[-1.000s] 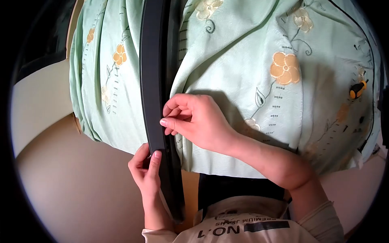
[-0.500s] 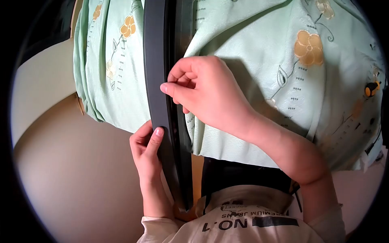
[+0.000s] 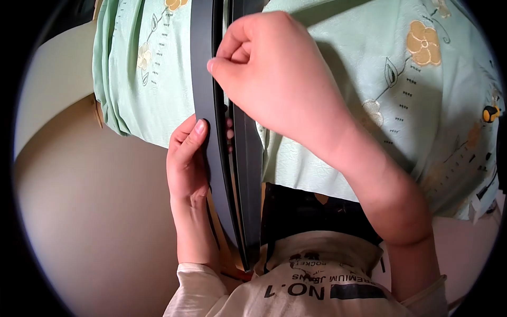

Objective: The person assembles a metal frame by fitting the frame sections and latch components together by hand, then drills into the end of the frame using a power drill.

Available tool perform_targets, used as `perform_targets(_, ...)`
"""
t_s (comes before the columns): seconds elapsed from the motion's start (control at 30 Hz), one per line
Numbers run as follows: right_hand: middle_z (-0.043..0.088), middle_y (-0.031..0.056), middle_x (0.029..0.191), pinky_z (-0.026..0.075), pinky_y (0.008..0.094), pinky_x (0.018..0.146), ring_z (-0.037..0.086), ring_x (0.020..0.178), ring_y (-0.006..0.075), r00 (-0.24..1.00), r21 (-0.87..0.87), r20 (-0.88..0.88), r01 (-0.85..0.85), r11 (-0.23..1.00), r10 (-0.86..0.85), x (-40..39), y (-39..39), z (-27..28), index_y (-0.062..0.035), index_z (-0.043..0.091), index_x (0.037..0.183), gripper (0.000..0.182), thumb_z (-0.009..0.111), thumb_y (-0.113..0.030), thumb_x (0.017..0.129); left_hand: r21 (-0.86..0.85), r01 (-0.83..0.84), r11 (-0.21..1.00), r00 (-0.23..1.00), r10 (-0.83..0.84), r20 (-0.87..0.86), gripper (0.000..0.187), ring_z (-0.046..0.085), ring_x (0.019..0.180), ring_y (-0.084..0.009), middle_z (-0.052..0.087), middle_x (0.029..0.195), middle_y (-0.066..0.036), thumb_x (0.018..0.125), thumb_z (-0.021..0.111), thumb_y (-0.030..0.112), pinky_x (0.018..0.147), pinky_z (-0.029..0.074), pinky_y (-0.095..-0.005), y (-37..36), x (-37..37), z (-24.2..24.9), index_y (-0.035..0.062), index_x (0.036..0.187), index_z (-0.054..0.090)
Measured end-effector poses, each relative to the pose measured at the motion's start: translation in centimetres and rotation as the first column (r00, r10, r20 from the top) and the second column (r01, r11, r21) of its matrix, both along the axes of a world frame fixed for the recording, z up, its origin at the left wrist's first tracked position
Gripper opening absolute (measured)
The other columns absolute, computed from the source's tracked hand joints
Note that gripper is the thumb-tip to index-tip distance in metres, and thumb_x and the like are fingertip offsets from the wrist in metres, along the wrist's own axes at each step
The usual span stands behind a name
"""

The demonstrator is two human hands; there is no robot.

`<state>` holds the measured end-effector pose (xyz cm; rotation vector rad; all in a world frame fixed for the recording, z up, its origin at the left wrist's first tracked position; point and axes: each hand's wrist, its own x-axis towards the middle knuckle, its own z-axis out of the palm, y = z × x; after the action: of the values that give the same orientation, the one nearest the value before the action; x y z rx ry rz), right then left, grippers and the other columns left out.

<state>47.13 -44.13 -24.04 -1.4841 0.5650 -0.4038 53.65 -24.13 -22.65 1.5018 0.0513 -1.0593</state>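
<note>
Left hand clasps the dark panel between thumb and fingers; right hand, fingers curled, its hold indeterminable, lies at the edge near floral cloth.

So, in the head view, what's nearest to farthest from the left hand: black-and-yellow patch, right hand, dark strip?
1. Dark strip, held by the left hand.
2. Right hand, higher and rightward.
3. Black-and-yellow patch, far right.

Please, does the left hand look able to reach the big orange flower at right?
Probably not easily: the left hand holds the dark bar, and that bar and the right hand lie between it and the orange flower.
</note>
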Motion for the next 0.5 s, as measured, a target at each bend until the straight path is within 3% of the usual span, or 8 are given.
perform_targets(0.13,0.059,0.0182,0.050,0.055,0.0381,0.052,0.064,0.047,0.0316,1.000,-0.087,-0.015,-0.023,0.996,0.022,0.1,-1.0,1.1,0.0043,0.063,0.060,0.019,0.062,0.000,0.078,-0.043,-0.016,0.999,0.999,0.015,-0.033,0.037,0.071,0.086,-0.0159,0.073,0.103,-0.014,0.101,0.061,0.027,0.074,0.058,-0.0292,-0.1,0.0,-0.2,-0.0047,0.121,0.066)
perform_targets(0.5,0.064,0.0194,0.059,0.055,0.0367,0.059,0.068,0.056,0.0281,0.993,-0.127,-0.104,-0.061,0.990,0.048,0.2,-0.3,2.2,0.0059,0.066,0.068,0.018,0.061,-0.004,0.081,-0.091,-0.012,0.996,0.996,0.004,-0.087,0.036,0.070,0.082,-0.0143,0.073,0.101,-0.013,0.101,0.060,0.028,0.074,0.058,-0.0277,0.1,-0.2,-0.7,-0.0045,0.117,0.066)
